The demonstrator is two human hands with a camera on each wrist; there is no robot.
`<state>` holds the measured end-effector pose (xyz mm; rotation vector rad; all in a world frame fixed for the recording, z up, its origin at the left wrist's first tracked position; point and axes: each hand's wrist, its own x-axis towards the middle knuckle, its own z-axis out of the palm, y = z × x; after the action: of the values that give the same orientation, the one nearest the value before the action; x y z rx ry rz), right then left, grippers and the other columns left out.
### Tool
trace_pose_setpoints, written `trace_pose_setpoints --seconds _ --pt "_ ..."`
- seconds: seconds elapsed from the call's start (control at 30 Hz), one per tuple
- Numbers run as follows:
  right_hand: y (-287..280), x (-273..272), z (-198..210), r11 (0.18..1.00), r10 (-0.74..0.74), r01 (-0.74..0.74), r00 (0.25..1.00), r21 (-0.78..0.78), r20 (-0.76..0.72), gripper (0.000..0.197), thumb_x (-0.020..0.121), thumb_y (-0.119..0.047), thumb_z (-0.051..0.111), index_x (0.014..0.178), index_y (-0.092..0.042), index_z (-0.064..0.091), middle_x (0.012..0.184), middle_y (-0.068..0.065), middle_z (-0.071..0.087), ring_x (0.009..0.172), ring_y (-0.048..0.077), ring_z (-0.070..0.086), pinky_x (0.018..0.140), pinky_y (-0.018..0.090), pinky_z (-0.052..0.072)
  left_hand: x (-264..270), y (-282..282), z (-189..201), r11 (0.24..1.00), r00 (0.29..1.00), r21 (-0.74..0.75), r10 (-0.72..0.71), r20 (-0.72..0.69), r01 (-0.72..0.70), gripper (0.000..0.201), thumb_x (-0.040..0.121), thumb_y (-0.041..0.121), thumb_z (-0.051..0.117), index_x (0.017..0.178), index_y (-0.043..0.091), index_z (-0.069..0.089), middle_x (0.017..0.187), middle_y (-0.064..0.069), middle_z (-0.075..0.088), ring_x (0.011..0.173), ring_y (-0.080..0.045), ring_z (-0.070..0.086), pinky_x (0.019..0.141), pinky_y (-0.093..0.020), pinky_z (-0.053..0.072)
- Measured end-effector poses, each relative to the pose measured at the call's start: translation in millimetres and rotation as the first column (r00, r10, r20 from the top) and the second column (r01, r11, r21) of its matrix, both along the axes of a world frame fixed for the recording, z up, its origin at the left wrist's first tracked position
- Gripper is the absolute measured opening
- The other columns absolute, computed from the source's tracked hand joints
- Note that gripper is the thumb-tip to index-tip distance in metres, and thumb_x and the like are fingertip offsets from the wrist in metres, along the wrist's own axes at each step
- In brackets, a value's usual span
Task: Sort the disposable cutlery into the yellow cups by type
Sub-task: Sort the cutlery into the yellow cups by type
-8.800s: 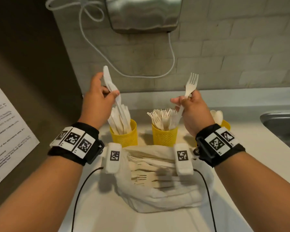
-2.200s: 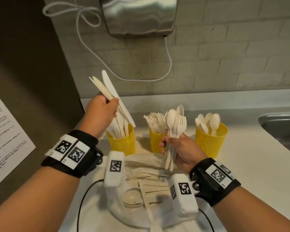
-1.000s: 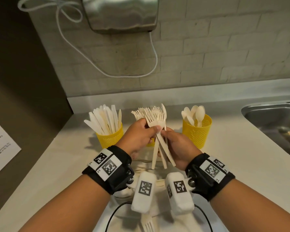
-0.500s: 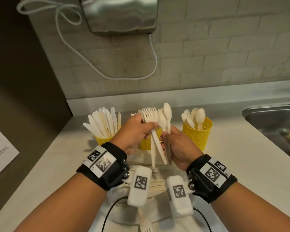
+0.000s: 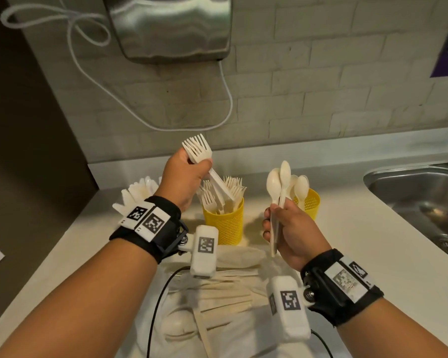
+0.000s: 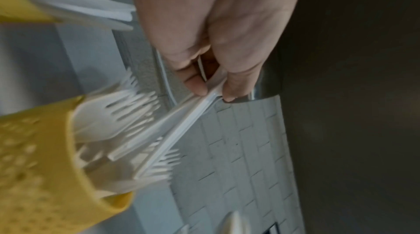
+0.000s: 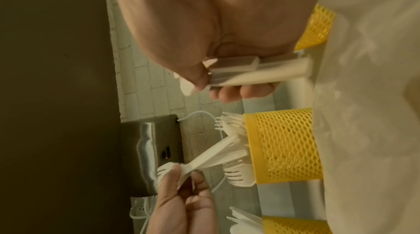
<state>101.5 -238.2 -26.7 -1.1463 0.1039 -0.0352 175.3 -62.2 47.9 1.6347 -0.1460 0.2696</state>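
Observation:
My left hand pinches a small bunch of white forks near their heads; their handles slant down into the middle yellow cup, which holds several forks. In the left wrist view the left hand grips the same forks over that middle cup. My right hand holds a few white spoons upright, in front of the right yellow cup of spoons. The left yellow cup is hidden behind my left wrist; only its knives show.
A white cloth with several loose wooden cutlery pieces lies on the counter near me. A steel sink sits at the right. A steel hand dryer and its white cord hang on the tiled wall.
The hands have parted: the left took the forks up and left over the middle cup, the right kept the spoons and moved right toward the spoon cup.

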Motion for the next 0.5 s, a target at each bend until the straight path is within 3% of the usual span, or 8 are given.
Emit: trace_pose_setpoints --seconds 0.1,0.17,0.23,0.3,0.33,0.4,0.5 --pt "1 0 0 1.000 0.002 -0.002 1.000 -0.006 -0.002 0.016 0.098 -0.010 0.038 0.101 -0.015 0.053 0.073 0.003 0.048 0.061 0.014 0.043 0.059 0.030 0.036 2 -3 -14 0.977 1.000 0.212 0.018 0.009 -0.019 0.022 0.084 0.009 0.063 0.103 0.019 0.059 0.100 -0.003 0.067 0.095 -0.020 0.064 0.087 -0.039 0.054" --pt "2 -1 -1 1.000 0.016 -0.016 1.000 -0.005 -0.003 0.016 0.097 -0.009 0.038 0.100 -0.015 0.053 0.072 0.004 0.049 0.061 0.014 0.044 0.060 0.030 0.036 1 -5 -23 0.915 0.999 0.401 0.031 0.037 -0.043 0.025 0.085 0.017 0.065 0.109 0.016 0.060 0.108 -0.006 0.067 0.099 -0.020 0.062 0.089 -0.035 0.051" --pt "3 -2 -1 0.999 0.043 -0.043 0.999 0.004 -0.005 0.016 0.097 -0.009 0.038 0.101 -0.012 0.054 0.073 0.005 0.051 0.061 0.016 0.046 0.060 0.031 0.037 -1 -9 -29 0.740 0.991 0.660 0.069 0.113 -0.126 0.032 0.084 0.028 0.065 0.112 0.014 0.060 0.114 -0.008 0.060 0.109 -0.023 0.052 0.093 -0.032 0.042" --pt "4 -3 -2 0.995 0.090 -0.090 0.996 0.031 -0.020 0.016 0.097 -0.008 0.038 0.103 -0.010 0.052 0.075 0.006 0.053 0.062 0.017 0.048 0.059 0.032 0.039 -4 -10 -29 0.586 0.985 0.792 0.079 0.156 -0.172 0.046 0.080 0.038 0.067 0.119 0.014 0.058 0.128 -0.007 0.048 0.123 -0.026 0.035 0.101 -0.034 0.031" --pt "5 -3 -1 0.992 0.116 -0.115 0.993 0.055 -0.026 0.016 0.097 -0.008 0.038 0.104 -0.010 0.051 0.075 0.006 0.053 0.062 0.017 0.048 0.058 0.032 0.039 -5 -10 -26 0.575 0.986 0.802 0.094 0.135 -0.164 0.055 0.078 0.040 0.069 0.125 0.015 0.054 0.134 -0.006 0.041 0.127 -0.026 0.029 0.104 -0.034 0.028" --pt "7 -3 -1 0.983 0.157 -0.153 0.987 0.099 -0.036 0.017 0.094 -0.008 0.037 0.105 -0.011 0.049 0.071 0.005 0.052 0.058 0.017 0.046 0.054 0.032 0.037 -8 -7 -21 0.636 0.988 0.757 0.130 0.088 -0.151 0.073 0.076 0.041 0.072 0.138 0.018 0.042 0.142 -0.007 0.030 0.132 -0.026 0.024 0.108 -0.036 0.026" --pt "9 -3 -1 0.957 0.233 -0.221 0.972 0.189 -0.044 0.018 0.091 -0.014 0.040 0.106 -0.016 0.048 0.065 0.002 0.048 0.047 0.014 0.041 0.045 0.024 0.031 -18 -3 -15 0.705 0.978 0.679 0.138 0.155 -0.207 0.086 0.075 0.037 0.074 0.145 0.025 0.027 0.144 -0.006 0.026 0.133 -0.025 0.023 0.108 -0.037 0.027"
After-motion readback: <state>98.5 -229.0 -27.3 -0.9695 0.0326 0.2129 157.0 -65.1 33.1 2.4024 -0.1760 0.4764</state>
